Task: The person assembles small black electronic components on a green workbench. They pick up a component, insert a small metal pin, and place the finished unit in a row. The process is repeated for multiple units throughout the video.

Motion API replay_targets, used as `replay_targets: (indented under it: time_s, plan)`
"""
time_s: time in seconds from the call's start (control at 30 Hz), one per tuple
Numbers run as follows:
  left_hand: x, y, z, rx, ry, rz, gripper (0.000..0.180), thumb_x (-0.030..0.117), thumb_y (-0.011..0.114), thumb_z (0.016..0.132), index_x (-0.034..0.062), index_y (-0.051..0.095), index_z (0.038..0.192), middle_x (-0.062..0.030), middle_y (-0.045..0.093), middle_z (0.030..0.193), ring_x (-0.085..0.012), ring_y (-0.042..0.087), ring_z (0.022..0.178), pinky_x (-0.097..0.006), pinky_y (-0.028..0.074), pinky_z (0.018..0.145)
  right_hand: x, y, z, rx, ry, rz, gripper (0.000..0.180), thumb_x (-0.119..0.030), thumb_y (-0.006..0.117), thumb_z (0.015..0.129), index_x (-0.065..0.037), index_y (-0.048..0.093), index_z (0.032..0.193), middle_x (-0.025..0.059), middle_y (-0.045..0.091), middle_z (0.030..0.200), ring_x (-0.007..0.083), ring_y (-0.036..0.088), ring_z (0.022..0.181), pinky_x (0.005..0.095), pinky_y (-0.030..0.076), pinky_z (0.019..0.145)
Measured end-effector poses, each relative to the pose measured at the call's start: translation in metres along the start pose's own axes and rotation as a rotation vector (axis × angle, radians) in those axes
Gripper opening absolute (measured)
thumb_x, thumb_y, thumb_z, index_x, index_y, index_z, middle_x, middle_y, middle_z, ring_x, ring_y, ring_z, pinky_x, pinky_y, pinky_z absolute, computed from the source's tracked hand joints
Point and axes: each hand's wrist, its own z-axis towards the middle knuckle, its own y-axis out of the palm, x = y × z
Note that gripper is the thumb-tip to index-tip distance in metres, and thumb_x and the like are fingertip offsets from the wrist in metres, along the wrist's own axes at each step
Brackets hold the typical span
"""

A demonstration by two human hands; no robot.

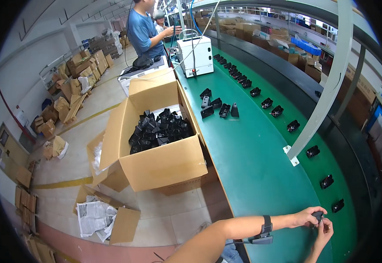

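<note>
1. Brown cartons are leaning and piling up along the wall at far left.
2. A small open carton is sitting on the floor, with crumpled newspaper spilling over its edge.
3. A large open carton is standing beside the bench, and a heap of black plastic pieces is filling much of it.
4. A co-worker in a blue shirt is standing beyond that carton, holding both forearms out in front (a second person is showing only partly behind).
5. A white boxy machine is resting on the green bench, with cables running around it.
6. A loose cluster of black parts is lying nearer on the bench.
7. The left hand is reaching across from a forearm wearing a black strap; its thumb and fingers are clamping on a small black part, which they are holding above the bench's near right end.
8. The right hand is touching that part's lower side with its fingertips; whether they are gripping it, I cannot tell.
9. Black housings are forming a spaced, curving row along the bench's right side, passing a pale metal post and ending near the hands.
</note>
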Motion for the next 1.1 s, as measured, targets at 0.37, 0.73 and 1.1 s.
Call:
replay_targets:
  time_s: [0.37,0.73,1.1]
  plan:
    - [-0.014,-0.003,0.007,0.063,0.039,-0.021,0.067,0.005,0.063,0.078,0.0132,0.039,0.141,-0.0044,0.050,0.113,-0.0126,0.053,0.104,-0.028,0.049,0.085,-0.007,-0.001,-0.001,0.028,-0.119,-0.114,0.003,0.000,0.061,0.091,0.001,0.059,0.091,0.0078,0.056,0.105,0.0117,0.056,0.089,0.0249,0.047,0.079]
    - [-0.008,-0.006,0.004,0.033,-0.056,-0.087,0.067,0.014,0.066,0.083,0.0138,0.035,0.143,-0.0068,0.048,0.122,-0.0177,0.053,0.111,-0.037,0.052,0.088,-0.035,0.020,-0.015,-0.008,-0.255,-0.280,0.005,-0.002,0.064,0.088,0.001,0.063,0.091,0.0098,0.052,0.120,0.0130,0.057,0.094,0.0248,0.049,0.075]
    - [-0.006,-0.003,0.001,-0.033,-0.095,-0.135,0.078,0.017,0.070,0.084,0.0125,0.027,0.149,-0.0082,0.050,0.127,-0.0201,0.053,0.115,-0.039,0.052,0.087,-0.039,0.020,-0.019,0.026,-0.232,-0.284,0.001,0.000,0.061,0.088,0.000,0.060,0.089,0.0109,0.050,0.130,0.0172,0.055,0.108,0.0271,0.047,0.083]
